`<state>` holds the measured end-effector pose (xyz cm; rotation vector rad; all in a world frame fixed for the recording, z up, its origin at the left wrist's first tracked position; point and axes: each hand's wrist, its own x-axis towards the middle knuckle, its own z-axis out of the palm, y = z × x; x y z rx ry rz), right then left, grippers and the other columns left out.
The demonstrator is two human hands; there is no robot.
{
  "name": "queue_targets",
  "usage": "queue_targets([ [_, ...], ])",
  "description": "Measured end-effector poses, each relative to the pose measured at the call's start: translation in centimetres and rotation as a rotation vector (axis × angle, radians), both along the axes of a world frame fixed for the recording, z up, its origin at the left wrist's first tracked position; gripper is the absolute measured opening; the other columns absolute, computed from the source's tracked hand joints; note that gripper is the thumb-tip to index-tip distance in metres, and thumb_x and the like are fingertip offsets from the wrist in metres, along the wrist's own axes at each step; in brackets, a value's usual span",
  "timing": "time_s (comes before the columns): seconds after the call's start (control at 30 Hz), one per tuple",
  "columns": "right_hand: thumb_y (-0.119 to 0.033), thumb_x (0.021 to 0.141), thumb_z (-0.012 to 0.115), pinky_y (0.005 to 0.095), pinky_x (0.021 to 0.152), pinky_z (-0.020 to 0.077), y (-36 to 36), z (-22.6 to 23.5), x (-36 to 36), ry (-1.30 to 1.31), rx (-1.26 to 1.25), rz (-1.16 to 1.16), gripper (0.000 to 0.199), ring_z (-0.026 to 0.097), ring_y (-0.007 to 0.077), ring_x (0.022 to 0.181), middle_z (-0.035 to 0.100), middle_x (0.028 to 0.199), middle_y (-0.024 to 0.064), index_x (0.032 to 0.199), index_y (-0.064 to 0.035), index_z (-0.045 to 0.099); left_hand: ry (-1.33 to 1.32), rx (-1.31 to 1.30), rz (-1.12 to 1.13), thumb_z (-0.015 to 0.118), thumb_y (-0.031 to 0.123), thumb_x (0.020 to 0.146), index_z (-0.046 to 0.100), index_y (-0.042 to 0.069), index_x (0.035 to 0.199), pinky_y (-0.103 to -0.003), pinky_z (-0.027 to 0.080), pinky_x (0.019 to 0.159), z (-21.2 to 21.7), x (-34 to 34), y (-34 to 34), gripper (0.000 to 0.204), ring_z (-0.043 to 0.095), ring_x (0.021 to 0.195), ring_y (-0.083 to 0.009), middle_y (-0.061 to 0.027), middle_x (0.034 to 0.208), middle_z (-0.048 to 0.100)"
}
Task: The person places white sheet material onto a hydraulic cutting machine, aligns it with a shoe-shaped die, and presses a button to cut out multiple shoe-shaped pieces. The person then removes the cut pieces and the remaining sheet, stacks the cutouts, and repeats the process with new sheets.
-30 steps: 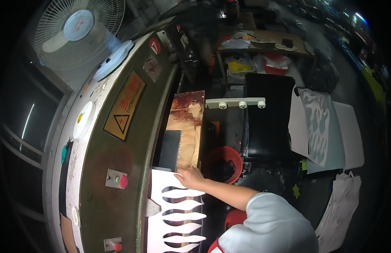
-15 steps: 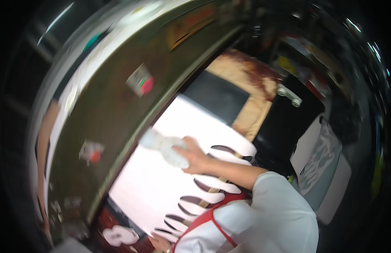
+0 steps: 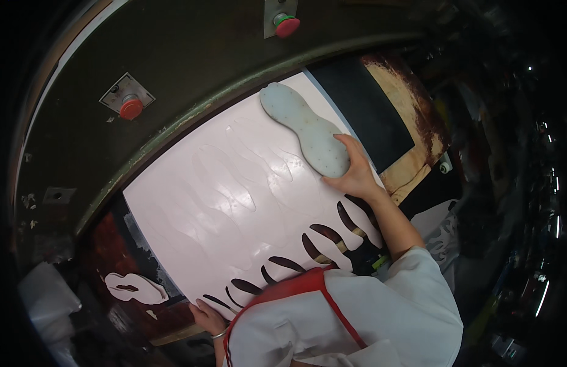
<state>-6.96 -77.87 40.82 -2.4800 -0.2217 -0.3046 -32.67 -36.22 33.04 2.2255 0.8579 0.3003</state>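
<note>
A grey-green, sole-shaped cutting die (image 3: 305,125) lies on the pinkish-white sheet (image 3: 185,177), along its right edge. My right hand (image 3: 357,168) grips the die's near, wider end, thumb on one side and fingers on the other. Faint sole-shaped outlines mark the sheet's middle. Its near edge has several long, curved cut-outs, and strips between them reach toward my red apron. At the sheet's near left corner, my left hand (image 3: 207,318) closes on the edge; part of its fingers is hidden.
A dark green machine beam (image 3: 216,61) spans the far side, bearing a red button (image 3: 131,107) and a red-and-green button (image 3: 287,25). Cut sole-shaped pieces (image 3: 136,289) lie at the left. A black panel (image 3: 360,116) and a worn tan board (image 3: 405,92) adjoin the sheet's right.
My right hand has brought the cutting die across the sheet to its right edge. The view has turned, and the blur on the die is gone. My left hand stays at the near left corner.
</note>
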Motion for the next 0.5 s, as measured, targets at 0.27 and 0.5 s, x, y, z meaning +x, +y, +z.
queue_targets([
  [0.27, -0.01, 0.054, 0.082, 0.037, 0.108, 0.0333, -1.3, -1.4, 1.1, 0.107, 0.221, -0.015, 0.095, 0.041, 0.0305, 0.129, 0.041, 0.138, 0.0165, 0.138, -0.0077, 0.037, 0.053, 0.092, -0.058, 0.046, 0.028, 0.099, 0.056, -0.002, 0.099, -0.038, 0.047, 0.064, 3.5, 0.0, 0.0, 0.032, 0.063, 0.072, -0.033, -0.0218, 0.082, 0.064],
  [0.5, -0.029, 0.067, 0.079, 0.0481, 0.112, 0.0207, 3.8, 4.6, 7.5, 0.0, -0.079, -0.136, 0.099, 0.019, 0.0472, 0.136, 0.023, 0.144, 0.0316, 0.143, 0.0022, 0.023, 0.216, 0.02, -0.098, 0.048, 0.03, 0.098, 0.056, 0.001, 0.094, -0.038, 0.046, 0.061, 6.6, 5.0, 3.4, 0.031, 0.062, 0.067, -0.0304, -0.0196, 0.076, 0.062],
])
